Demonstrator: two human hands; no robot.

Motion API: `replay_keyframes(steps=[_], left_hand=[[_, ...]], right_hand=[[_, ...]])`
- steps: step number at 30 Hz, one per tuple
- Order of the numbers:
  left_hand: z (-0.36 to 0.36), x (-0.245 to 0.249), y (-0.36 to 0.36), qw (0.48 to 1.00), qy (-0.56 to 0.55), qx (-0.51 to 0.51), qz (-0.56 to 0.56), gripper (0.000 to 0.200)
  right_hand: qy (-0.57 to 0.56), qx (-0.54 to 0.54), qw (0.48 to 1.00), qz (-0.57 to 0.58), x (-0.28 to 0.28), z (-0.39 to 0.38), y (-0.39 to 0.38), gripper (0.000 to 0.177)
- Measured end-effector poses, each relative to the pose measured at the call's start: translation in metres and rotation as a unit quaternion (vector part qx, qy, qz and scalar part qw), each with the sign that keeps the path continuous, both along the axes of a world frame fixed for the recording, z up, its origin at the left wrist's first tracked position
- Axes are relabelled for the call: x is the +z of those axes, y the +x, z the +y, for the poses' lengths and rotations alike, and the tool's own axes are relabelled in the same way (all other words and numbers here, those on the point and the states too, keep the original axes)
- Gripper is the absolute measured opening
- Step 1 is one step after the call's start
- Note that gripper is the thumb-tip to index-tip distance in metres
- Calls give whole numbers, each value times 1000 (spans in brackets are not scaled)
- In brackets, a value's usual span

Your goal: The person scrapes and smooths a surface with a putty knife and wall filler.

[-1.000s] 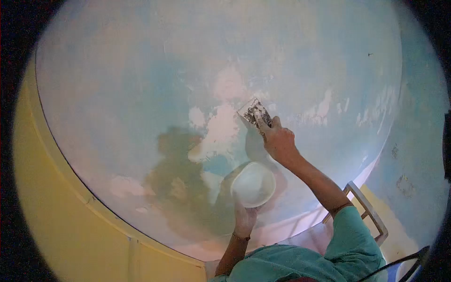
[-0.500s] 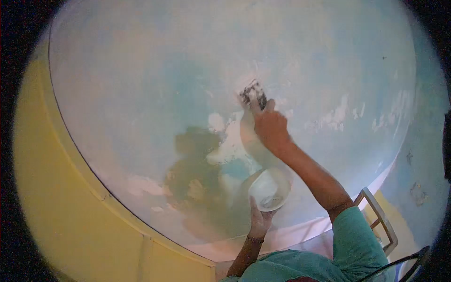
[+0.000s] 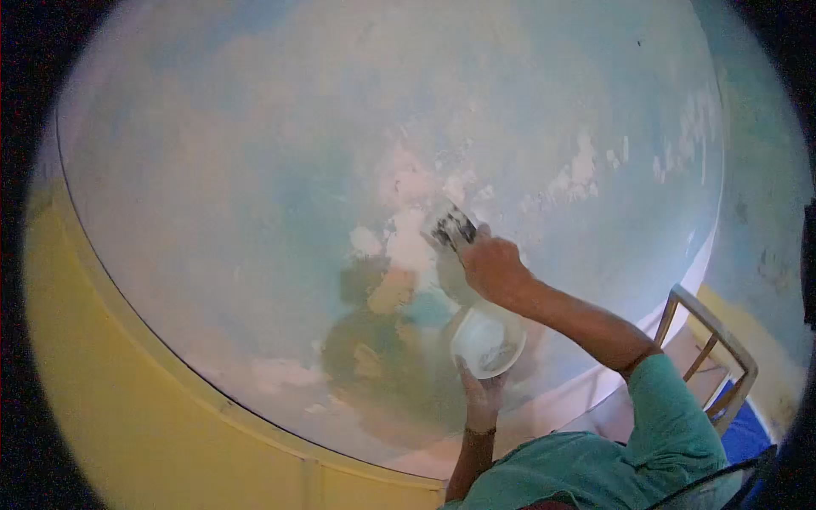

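The putty knife [image 3: 450,228] has been drawn lower down the blue-painted surface [image 3: 255,170] than half a second ago, and the white bowl [image 3: 487,342] is now held closer beneath the wrist of the right hand [image 3: 495,269].

The knife's handle is hidden completely inside the right hand, which is clenched around it; only the blade shows, smeared with white and dark filler and laid against the surface at the edge of a white filled patch [image 3: 408,242]. Whether the blade lies flat or on its edge cannot be made out.

The bowl is gripped from below by the left hand [image 3: 482,393], whose palm is covered by the bowl, so only the fingers at the rim are seen. A little pale filler is seen in the bowl's bottom, though it is blurred and its amount cannot be judged. The two hands are kept apart, the bowl lying between them.

A dark shadow is cast on the surface left of the bowl. At the right, a wooden chair frame [image 3: 710,327] is partly cut off by the teal sleeve [image 3: 671,425].
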State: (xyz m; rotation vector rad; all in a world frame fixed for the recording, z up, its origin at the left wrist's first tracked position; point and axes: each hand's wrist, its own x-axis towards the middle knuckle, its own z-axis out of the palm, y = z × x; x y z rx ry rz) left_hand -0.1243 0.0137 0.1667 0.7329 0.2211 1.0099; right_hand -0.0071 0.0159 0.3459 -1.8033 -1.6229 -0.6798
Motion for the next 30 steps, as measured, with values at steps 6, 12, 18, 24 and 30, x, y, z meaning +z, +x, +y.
replay_keyframes(steps=[6,12,18,24,30], left_hand=[[4,-2,-1,999,-31,-2,21,65],[10,1,7,1000,-15,-8,-15,60],[23,-23,3,1000,-1,-5,10,59],[5,1,3,998,-35,40,43,62],[9,1,-7,997,-28,49,60,63]], right_hand=[[192,9,981,11,66,27,-7,15],[172,-20,984,49,63,40,-19,12],[-19,8,998,52,-2,24,-15,42],[-32,76,974,210,-55,-37,-9,48],[-54,231,944,231,-122,-44,0,54]])
